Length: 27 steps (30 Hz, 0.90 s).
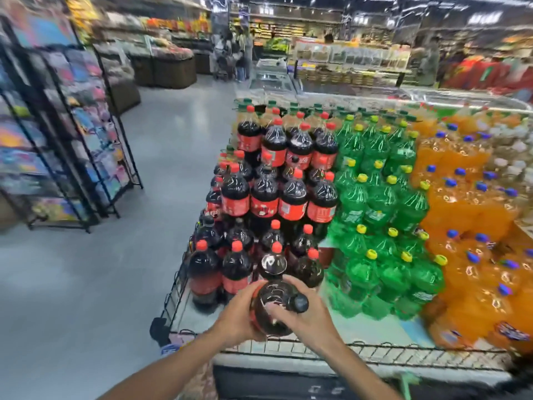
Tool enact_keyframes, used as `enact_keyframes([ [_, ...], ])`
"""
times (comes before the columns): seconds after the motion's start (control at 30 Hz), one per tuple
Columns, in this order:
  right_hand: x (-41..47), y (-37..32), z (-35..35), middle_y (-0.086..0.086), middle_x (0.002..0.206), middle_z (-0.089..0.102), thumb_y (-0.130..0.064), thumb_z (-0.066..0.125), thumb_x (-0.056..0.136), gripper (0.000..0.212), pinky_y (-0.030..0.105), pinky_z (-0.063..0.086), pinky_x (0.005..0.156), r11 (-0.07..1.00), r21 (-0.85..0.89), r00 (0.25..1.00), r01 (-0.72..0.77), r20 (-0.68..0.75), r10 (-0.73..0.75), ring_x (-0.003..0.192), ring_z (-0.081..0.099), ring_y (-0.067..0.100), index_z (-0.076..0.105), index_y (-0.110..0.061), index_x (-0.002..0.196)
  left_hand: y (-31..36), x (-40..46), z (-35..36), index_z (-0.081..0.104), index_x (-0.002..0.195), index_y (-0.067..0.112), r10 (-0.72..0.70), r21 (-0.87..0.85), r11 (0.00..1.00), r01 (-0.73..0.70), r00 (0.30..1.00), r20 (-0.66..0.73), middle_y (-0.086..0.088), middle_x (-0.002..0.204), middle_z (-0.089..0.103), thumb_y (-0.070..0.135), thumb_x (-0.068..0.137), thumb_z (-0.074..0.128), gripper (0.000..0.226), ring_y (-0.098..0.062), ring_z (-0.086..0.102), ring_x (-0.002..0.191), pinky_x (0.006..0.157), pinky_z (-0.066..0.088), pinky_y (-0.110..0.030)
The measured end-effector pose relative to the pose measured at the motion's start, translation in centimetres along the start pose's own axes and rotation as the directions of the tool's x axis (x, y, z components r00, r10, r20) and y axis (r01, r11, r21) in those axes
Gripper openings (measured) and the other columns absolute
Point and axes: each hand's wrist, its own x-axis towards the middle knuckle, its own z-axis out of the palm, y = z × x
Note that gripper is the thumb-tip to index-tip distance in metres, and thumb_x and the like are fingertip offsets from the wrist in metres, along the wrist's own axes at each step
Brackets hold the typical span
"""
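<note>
Both hands grasp one black-capped cola bottle [274,301]: your left hand [239,310] wraps its left flank, and your right hand [305,316] wraps its shoulder beside the cap, equally near. The bottle's long axis leans cap-right, base down toward the shelf [354,324] directly below. It hangs just in front of the nearest row of four red-capped bottles [236,267].
</note>
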Motion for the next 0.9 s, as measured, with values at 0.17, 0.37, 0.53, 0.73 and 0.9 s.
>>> enact_keyframes([
  [0.17, 3.3, -1.0, 6.1, -0.018, 0.118, 0.072, -0.053, 0.090, 0.065, 0.073, 0.025, 0.053, 0.102, 0.999, -0.042, 0.999, -0.024, 0.036, 0.026, 0.109, 0.066, -0.007, 0.063, -0.039, 0.130, -5.1, -0.1, -4.3, 0.044, 0.133, 0.033, -0.072, -0.095, 0.993, 0.073, 0.997, 0.015, 0.017, 0.131, 0.059, 0.007, 0.045, 0.098, 0.107, 0.007, 0.054, 0.122, 0.105, 0.042, -0.016],
  [0.37, 7.1, -1.7, 11.3, -0.015, 0.129, 0.064, -0.068, 0.085, 0.057, 0.091, 0.021, 0.050, 0.101, 0.986, -0.132, 0.992, -0.105, 0.055, 0.113, 0.117, 0.061, 0.001, 0.058, -0.039, 0.139, -10.7, -0.5, -7.0, 0.044, 0.140, 0.030, -0.134, -0.136, 0.982, 0.131, 0.991, -0.012, 0.017, 0.135, 0.059, 0.030, 0.041, 0.103, 0.115, -0.007, 0.054, 0.130, 0.110, 0.045, -0.036],
  [0.53, 9.2, -1.5, 14.3, -0.014, 0.123, 0.067, -0.066, 0.086, 0.057, 0.100, 0.022, 0.051, 0.098, 0.970, -0.175, 0.982, -0.167, 0.057, 0.179, 0.113, 0.063, 0.003, 0.052, -0.030, 0.144, -14.3, -0.1, -7.7, 0.046, 0.141, 0.027, -0.241, -0.169, 0.956, 0.242, 0.970, 0.023, 0.004, 0.133, 0.063, 0.028, 0.043, 0.104, 0.113, -0.018, 0.058, 0.127, 0.106, 0.048, -0.048],
  [0.73, 11.4, -0.6, 17.2, -0.013, 0.115, 0.067, -0.066, 0.086, 0.052, 0.100, 0.027, 0.053, 0.095, 0.938, -0.221, 0.960, -0.267, 0.026, 0.280, 0.111, 0.065, 0.009, 0.048, -0.026, 0.136, -16.8, 0.0, -7.4, 0.052, 0.128, 0.027, -0.337, -0.225, 0.913, 0.341, 0.940, 0.056, 0.007, 0.113, 0.072, 0.034, 0.036, 0.102, 0.105, -0.011, 0.067, 0.110, 0.098, 0.054, -0.039],
  [0.9, 12.6, 0.4, 18.9, -0.014, 0.099, 0.073, -0.058, 0.088, 0.056, 0.061, 0.026, 0.056, 0.082, 0.918, -0.271, 0.951, -0.291, 0.021, 0.308, 0.096, 0.069, 0.007, 0.060, -0.027, 0.100, -19.8, 0.2, -7.2, 0.052, 0.130, 0.023, -0.432, -0.334, 0.838, 0.432, 0.899, 0.079, -0.004, 0.120, 0.071, 0.024, 0.027, 0.105, 0.116, -0.027, 0.064, 0.119, 0.102, 0.050, -0.051],
])
